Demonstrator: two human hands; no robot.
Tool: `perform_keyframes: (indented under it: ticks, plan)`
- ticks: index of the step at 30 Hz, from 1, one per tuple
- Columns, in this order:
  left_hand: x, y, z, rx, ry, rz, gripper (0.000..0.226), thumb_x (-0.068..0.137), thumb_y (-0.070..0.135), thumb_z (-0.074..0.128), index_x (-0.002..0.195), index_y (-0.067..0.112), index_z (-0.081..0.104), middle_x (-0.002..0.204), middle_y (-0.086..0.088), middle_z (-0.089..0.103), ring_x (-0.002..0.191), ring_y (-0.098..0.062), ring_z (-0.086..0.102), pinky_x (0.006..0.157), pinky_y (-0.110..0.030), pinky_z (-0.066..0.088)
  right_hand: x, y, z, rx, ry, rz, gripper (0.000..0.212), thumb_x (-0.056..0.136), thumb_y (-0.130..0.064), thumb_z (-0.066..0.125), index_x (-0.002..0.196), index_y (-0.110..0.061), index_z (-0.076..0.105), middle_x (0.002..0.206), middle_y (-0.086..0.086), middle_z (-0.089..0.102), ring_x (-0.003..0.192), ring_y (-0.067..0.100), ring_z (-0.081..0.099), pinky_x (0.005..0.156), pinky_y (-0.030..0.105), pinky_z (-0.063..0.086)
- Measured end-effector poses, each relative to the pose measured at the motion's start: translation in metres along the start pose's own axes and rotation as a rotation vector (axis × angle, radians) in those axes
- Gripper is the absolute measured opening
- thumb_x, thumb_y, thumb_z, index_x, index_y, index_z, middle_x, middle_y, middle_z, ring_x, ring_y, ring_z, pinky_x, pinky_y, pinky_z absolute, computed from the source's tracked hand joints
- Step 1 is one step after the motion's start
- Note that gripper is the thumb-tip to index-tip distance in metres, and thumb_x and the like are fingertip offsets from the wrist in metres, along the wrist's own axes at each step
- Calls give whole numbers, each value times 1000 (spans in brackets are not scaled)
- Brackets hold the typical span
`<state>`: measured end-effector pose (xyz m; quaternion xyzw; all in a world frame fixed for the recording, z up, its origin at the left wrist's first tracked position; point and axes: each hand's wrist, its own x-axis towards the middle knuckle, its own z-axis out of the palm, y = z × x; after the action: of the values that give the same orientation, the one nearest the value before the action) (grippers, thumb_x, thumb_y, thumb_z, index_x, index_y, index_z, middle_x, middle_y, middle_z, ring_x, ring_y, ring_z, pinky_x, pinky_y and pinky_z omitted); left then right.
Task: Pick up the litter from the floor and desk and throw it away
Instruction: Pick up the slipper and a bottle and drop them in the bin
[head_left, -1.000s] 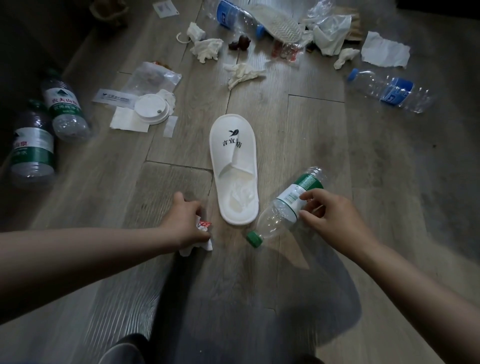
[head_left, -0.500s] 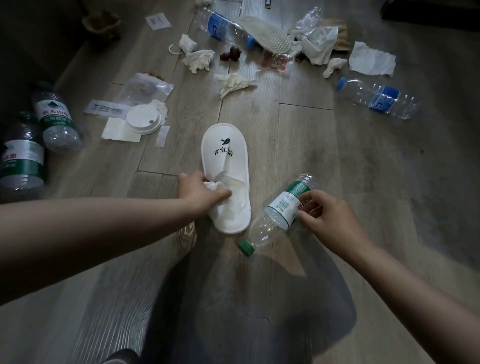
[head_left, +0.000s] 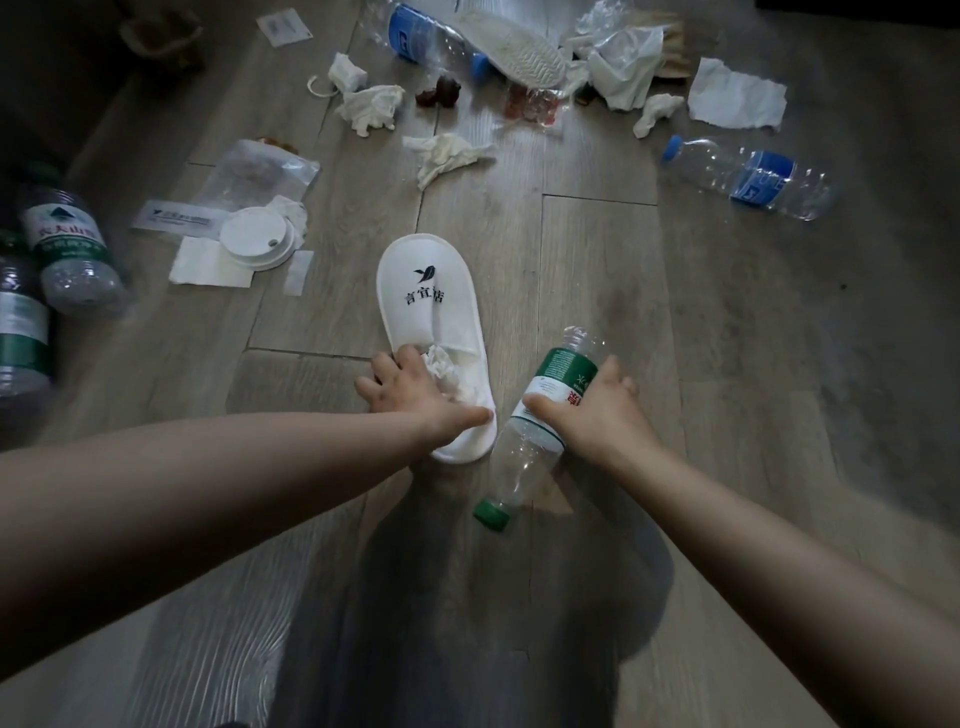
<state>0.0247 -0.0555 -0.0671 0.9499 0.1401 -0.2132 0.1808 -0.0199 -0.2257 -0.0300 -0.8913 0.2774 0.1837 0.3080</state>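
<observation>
A white slipper (head_left: 426, 296) with black print lies on the wooden floor, toe pointing away. My left hand (head_left: 410, 395) spans its heel, fingers curled over the left edge and thumb along the right edge. A crumpled white tissue (head_left: 441, 364) sits in the slipper at my fingertips. My right hand (head_left: 597, 415) grips a clear plastic bottle (head_left: 524, 457) round its green label. The bottle is tilted, with its green cap down near the floor.
Litter covers the floor beyond: crumpled tissues (head_left: 447, 156), torn paper (head_left: 735, 101), a blue-label bottle (head_left: 753, 179), an upturned slipper (head_left: 519, 47), a white lid (head_left: 254, 236) on a napkin, a plastic bag (head_left: 260, 171). Green-label bottles (head_left: 67, 249) lie at the left.
My left hand carried the crumpled tissue from the floor onto the slipper's heel and now clasps the slipper. My right hand closed round the bottle and tipped it steeper.
</observation>
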Motion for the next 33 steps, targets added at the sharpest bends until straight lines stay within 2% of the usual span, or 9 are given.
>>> perform_keyframes:
  ticks: [4, 7, 9, 14, 18, 23, 27, 30, 33]
  plan:
    - [5, -1, -2, -8, -14, 62, 106, 51, 58, 84, 133, 24, 27, 134, -6, 27, 124, -31, 26, 96, -40, 37, 6, -1, 1, 48, -16, 9, 97, 73, -41, 73, 144, -5, 16, 130, 17, 48, 113, 34, 53, 94, 46, 48]
    - [11, 3, -7, 17, -64, 152, 102, 51, 48, 87, 132, 25, 29, 133, -4, 26, 123, -30, 26, 98, -41, 39, 8, 7, -2, 56, -35, 8, 102, 75, -34, 72, 149, -8, 7, 132, 17, 45, 112, 32, 54, 92, 48, 50]
    - [13, 6, -9, 45, -84, 174, 104, 50, 50, 86, 133, 25, 29, 133, -4, 26, 123, -30, 27, 100, -43, 40, 8, 15, -3, 31, -20, -2, 99, 77, -32, 70, 150, -8, 7, 133, 18, 44, 111, 33, 54, 91, 49, 51]
    - [12, 11, -5, 84, -42, 144, 115, 44, 71, 80, 134, 22, 27, 134, -4, 26, 124, -29, 27, 98, -47, 41, 4, 24, 3, 6, 8, -36, 89, 81, -34, 67, 147, -9, 13, 136, 17, 42, 113, 34, 52, 92, 49, 50]
    - [12, 13, 2, 135, -18, 198, 111, 48, 60, 83, 133, 18, 24, 133, -7, 25, 123, -31, 26, 94, -43, 42, 4, 26, 3, 16, 5, -48, 90, 79, -36, 69, 147, -10, 16, 135, 15, 44, 113, 32, 53, 91, 47, 50]
    - [18, 9, -11, 23, -126, 226, 109, 51, 49, 85, 134, 15, 25, 131, -8, 23, 122, -32, 36, 99, -38, 43, -3, 31, -7, 121, -29, -45, 89, 76, -37, 70, 147, -16, 21, 128, 12, 51, 105, 30, 58, 86, 48, 54]
    - [8, 1, -49, -85, -171, 278, 103, 44, 48, 80, 128, 16, 30, 123, -3, 24, 111, -24, 43, 92, -31, 43, -19, 30, -27, 170, -24, -16, 83, 74, -36, 69, 144, -21, 26, 108, 3, 58, 86, 17, 62, 67, 33, 54]
    - [-8, -4, -88, -112, -164, 296, 103, 40, 47, 76, 128, 17, 32, 127, -3, 24, 110, -23, 43, 95, -29, 43, -33, 14, -45, 243, -24, 32, 63, 75, -30, 71, 128, -26, 38, 94, -7, 58, 74, 7, 61, 53, 20, 44]
    - [-37, -3, -133, -146, -141, 259, 98, 39, 45, 75, 124, 17, 34, 124, -2, 24, 111, -22, 42, 94, -25, 39, -60, -12, -72, 280, -11, 80, 51, 73, -29, 71, 114, -33, 41, 87, -11, 59, 64, 1, 62, 42, 9, 37]
